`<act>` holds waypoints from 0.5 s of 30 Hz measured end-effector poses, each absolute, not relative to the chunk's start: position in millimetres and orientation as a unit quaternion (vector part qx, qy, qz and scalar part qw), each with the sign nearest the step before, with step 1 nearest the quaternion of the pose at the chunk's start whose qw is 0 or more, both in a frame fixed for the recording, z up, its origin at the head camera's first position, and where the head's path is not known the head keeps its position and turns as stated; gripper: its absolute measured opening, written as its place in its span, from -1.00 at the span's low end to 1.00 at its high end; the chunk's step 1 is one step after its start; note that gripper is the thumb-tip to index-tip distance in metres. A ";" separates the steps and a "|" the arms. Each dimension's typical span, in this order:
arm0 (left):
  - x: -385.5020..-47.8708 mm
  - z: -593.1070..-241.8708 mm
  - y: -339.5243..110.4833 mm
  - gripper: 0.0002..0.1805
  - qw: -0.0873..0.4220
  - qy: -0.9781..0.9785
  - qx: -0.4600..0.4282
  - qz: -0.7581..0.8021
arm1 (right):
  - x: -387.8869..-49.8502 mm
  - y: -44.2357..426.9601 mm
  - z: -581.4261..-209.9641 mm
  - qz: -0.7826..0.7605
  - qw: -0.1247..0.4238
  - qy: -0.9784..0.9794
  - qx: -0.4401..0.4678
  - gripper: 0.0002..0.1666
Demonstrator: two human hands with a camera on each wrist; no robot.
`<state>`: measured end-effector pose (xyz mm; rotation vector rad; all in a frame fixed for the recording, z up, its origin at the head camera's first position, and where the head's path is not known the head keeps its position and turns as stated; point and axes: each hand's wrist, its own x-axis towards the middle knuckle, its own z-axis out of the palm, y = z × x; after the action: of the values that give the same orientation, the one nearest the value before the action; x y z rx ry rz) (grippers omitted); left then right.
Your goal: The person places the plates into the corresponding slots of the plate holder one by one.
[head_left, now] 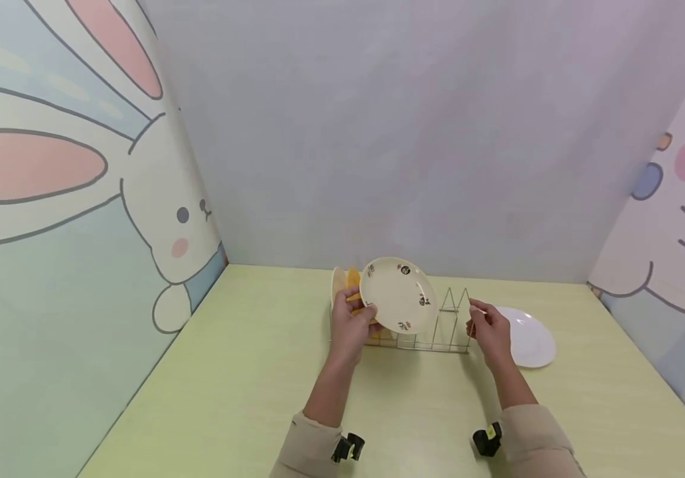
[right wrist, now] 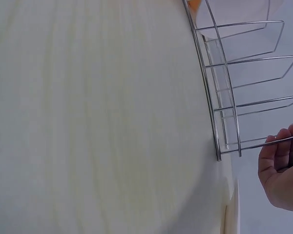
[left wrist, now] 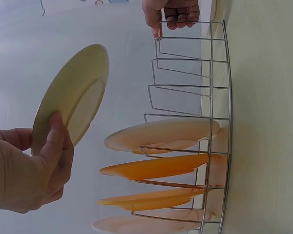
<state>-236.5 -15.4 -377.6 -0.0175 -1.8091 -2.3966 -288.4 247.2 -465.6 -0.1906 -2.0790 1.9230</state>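
Note:
My left hand (head_left: 351, 328) holds a round cream plate (head_left: 399, 295) with small dark and red prints, thumb on one face and fingers on the other. The plate is tilted in the air, in front of and above a wire dish rack (left wrist: 228, 87). My right hand (head_left: 492, 332) grips the end wire at the rack's right side, as the right wrist view also shows. Toward the left end of the rack, a pale plate (left wrist: 161, 135), an orange plate (left wrist: 151, 167), a yellow-orange plate (left wrist: 146, 200) and another pale plate (left wrist: 136, 224) stand on edge in the slots.
A white plate (head_left: 533, 338) lies on the pale yellow table (head_left: 229, 392), right of the rack and partly behind my right hand. A grey wall (head_left: 378, 133) rises at the back. Side walls with cartoon animals bound the table left and right.

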 end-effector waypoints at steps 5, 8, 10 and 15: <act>-242.6 -377.2 -6.7 -0.51 0.120 -0.611 -0.012 -0.782 | -287.6 246.5 -467.6 0.687 0.158 -0.705 -0.071 -0.68; -245.6 -377.9 -2.4 -0.49 0.146 -0.630 -0.007 -0.763 | -287.9 245.6 -469.2 0.697 0.160 -0.695 -0.076 -0.70; -247.9 -379.5 0.3 -0.49 0.160 -0.646 -0.002 -0.746 | -287.8 245.0 -470.1 0.702 0.160 -0.690 -0.079 -0.71; -253.7 -385.4 7.0 -0.47 0.202 -0.680 0.005 -0.705 | -287.0 244.0 -471.2 0.716 0.164 -0.673 -0.081 -0.76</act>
<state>-253.7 7.0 -385.4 0.0132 -1.8991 -1.9670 -287.0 244.0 -471.2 -0.2315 -1.9186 2.0422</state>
